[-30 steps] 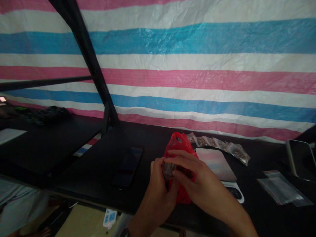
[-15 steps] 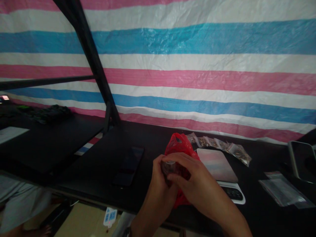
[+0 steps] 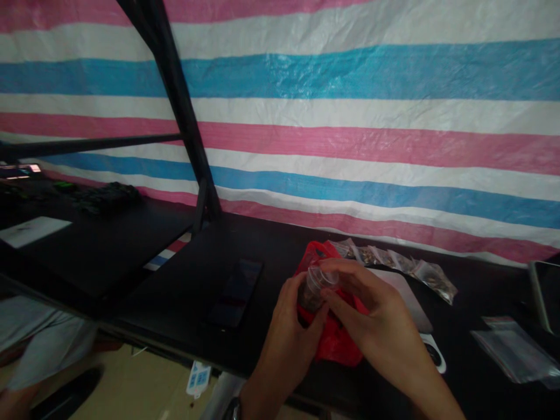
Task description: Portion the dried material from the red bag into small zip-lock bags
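The left hand [image 3: 291, 332] is wrapped around a small clear cup [image 3: 310, 297] with something dark in it, above the near part of a red plastic bag [image 3: 339, 344]. The right hand [image 3: 385, 318] is clamped lightly on a thin clear piece [image 3: 331, 279], a lid or a second cup, tilted at the cup's mouth; which it is, I cannot tell. The two hands are close together, and the cup does not look closed. On the black table [image 3: 175, 303], a row of small bags [image 3: 433, 280] with brownish contents lies at the far side, so that portion seems filled. The flat clear bags [image 3: 516, 353] to the right look unfilled, and whatever is in the cup is not in any bag. A scale [image 3: 406, 294] sits partly behind the right hand, with nothing seen on its visible part. A dark phone [image 3: 238, 294] lies to the left.
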`<move>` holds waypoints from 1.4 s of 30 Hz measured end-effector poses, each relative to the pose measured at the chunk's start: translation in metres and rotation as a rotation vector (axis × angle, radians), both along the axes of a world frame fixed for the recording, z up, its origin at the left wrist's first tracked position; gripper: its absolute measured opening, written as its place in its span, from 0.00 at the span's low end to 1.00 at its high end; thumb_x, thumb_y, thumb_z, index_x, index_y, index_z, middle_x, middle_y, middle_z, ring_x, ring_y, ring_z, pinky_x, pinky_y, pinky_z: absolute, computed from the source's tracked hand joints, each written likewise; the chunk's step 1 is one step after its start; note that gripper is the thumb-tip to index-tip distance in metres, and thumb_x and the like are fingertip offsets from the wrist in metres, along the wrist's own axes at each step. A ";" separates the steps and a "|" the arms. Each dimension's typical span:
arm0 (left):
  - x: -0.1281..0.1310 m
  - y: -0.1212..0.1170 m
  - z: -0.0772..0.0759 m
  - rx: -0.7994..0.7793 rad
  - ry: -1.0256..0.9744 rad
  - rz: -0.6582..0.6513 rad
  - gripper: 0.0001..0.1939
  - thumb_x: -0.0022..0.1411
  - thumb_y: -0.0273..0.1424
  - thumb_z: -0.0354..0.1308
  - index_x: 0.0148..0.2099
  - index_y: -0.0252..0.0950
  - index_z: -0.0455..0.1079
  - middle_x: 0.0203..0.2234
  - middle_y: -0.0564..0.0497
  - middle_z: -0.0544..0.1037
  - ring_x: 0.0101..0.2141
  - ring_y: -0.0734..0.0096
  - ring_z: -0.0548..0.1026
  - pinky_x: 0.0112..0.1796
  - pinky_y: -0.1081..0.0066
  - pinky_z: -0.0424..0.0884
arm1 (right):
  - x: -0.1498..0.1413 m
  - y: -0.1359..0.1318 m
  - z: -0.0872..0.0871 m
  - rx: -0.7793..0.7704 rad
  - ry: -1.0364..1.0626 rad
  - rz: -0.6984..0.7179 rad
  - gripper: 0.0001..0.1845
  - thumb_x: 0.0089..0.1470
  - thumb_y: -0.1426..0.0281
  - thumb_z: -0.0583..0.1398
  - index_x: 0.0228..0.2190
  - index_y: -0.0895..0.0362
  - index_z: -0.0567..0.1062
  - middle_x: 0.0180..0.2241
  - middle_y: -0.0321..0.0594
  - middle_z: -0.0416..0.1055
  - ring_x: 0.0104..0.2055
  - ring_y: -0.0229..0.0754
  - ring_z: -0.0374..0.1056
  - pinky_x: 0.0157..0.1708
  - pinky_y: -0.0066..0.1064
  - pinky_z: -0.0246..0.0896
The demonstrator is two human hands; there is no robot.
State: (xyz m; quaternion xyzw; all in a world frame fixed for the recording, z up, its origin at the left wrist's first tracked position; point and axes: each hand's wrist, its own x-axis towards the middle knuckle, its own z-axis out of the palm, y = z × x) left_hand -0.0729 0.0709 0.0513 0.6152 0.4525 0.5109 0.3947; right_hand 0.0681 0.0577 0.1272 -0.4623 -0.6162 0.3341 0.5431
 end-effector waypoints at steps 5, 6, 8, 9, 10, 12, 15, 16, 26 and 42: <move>-0.001 -0.001 -0.001 0.041 0.080 -0.030 0.16 0.70 0.32 0.57 0.59 0.43 0.68 0.53 0.45 0.76 0.54 0.56 0.75 0.58 0.51 0.70 | 0.001 0.000 0.001 -0.089 0.130 0.104 0.09 0.57 0.67 0.70 0.41 0.49 0.82 0.42 0.36 0.82 0.46 0.43 0.80 0.48 0.31 0.76; -0.002 -0.001 -0.001 0.046 0.103 -0.030 0.16 0.70 0.31 0.57 0.59 0.43 0.68 0.52 0.45 0.75 0.54 0.55 0.75 0.57 0.50 0.70 | 0.002 0.000 0.001 -0.108 0.145 0.108 0.09 0.56 0.65 0.71 0.40 0.49 0.81 0.41 0.36 0.82 0.45 0.43 0.80 0.46 0.30 0.76; -0.002 -0.001 -0.002 0.059 0.135 -0.016 0.18 0.68 0.28 0.57 0.59 0.42 0.68 0.52 0.44 0.75 0.54 0.54 0.74 0.58 0.49 0.68 | 0.004 0.001 0.003 -0.136 0.193 0.075 0.12 0.56 0.60 0.72 0.39 0.50 0.80 0.40 0.37 0.82 0.44 0.44 0.80 0.43 0.30 0.76; -0.002 -0.001 -0.003 0.063 0.140 -0.010 0.20 0.67 0.26 0.57 0.60 0.42 0.67 0.52 0.44 0.75 0.55 0.54 0.73 0.58 0.49 0.68 | 0.005 0.001 0.004 -0.142 0.220 0.044 0.14 0.55 0.58 0.73 0.39 0.50 0.80 0.39 0.38 0.83 0.43 0.44 0.80 0.42 0.30 0.76; -0.001 0.000 -0.003 0.060 0.134 -0.007 0.21 0.66 0.25 0.57 0.60 0.42 0.67 0.53 0.44 0.75 0.55 0.55 0.73 0.59 0.49 0.67 | 0.006 0.001 0.005 -0.142 0.242 0.007 0.16 0.55 0.56 0.73 0.39 0.51 0.79 0.39 0.38 0.83 0.42 0.44 0.80 0.42 0.31 0.76; 0.000 0.001 -0.004 0.039 0.091 -0.005 0.21 0.67 0.26 0.57 0.61 0.42 0.66 0.53 0.45 0.75 0.55 0.57 0.74 0.58 0.52 0.68 | 0.009 0.002 0.005 -0.130 0.259 -0.066 0.19 0.54 0.54 0.73 0.41 0.51 0.78 0.40 0.39 0.83 0.41 0.45 0.80 0.43 0.33 0.76; 0.002 0.004 -0.005 0.006 0.014 -0.011 0.19 0.69 0.28 0.56 0.61 0.42 0.65 0.52 0.46 0.74 0.53 0.60 0.75 0.57 0.56 0.70 | 0.016 0.007 -0.001 -0.119 0.176 -0.182 0.20 0.55 0.51 0.71 0.40 0.52 0.77 0.39 0.41 0.83 0.40 0.47 0.79 0.41 0.35 0.74; 0.002 0.004 -0.006 0.006 -0.003 -0.001 0.20 0.69 0.27 0.56 0.61 0.41 0.65 0.52 0.46 0.73 0.53 0.60 0.75 0.57 0.56 0.70 | 0.018 0.009 -0.006 -0.122 0.099 -0.230 0.20 0.56 0.51 0.69 0.39 0.52 0.77 0.38 0.42 0.82 0.38 0.48 0.79 0.39 0.36 0.73; 0.004 -0.009 0.022 -0.046 -0.074 0.010 0.30 0.60 0.22 0.57 0.64 0.42 0.66 0.53 0.45 0.73 0.54 0.59 0.76 0.58 0.56 0.72 | 0.028 0.011 -0.017 -0.158 -0.484 -0.135 0.13 0.61 0.64 0.60 0.41 0.51 0.85 0.44 0.43 0.84 0.44 0.52 0.77 0.49 0.42 0.68; -0.019 0.002 0.007 -0.019 0.498 0.061 0.15 0.68 0.34 0.56 0.53 0.39 0.77 0.47 0.42 0.81 0.48 0.50 0.81 0.53 0.52 0.74 | 0.028 0.021 -0.041 -0.181 -0.735 -0.033 0.13 0.52 0.83 0.64 0.33 0.54 0.80 0.40 0.38 0.81 0.49 0.49 0.70 0.49 0.37 0.60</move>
